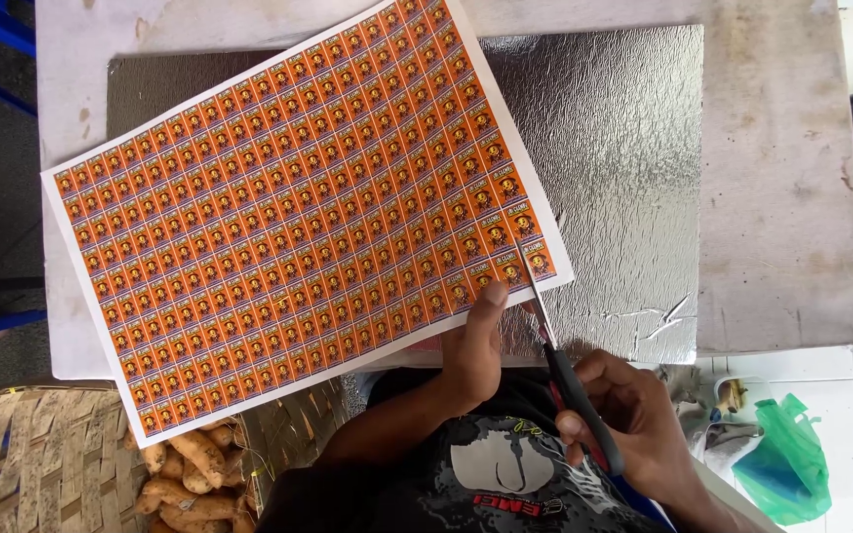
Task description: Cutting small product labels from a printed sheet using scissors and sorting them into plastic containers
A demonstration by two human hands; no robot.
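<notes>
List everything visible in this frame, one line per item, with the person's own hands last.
label sheet: one, orange printed labels with a white border, lying tilted on the foil.
foil sheet: one, silver, crinkled, covering the table.
table: one, pale and stained.
scissors: one pair, dark handles, blades cutting into the sheet's lower right edge.
woven basket: one, tan, lower left.
root tubers: several, light brown, beside the basket.
plastic bag: one, green, lower right.
left hand: holds the sheet's edge.
right hand: grips the scissors.
</notes>
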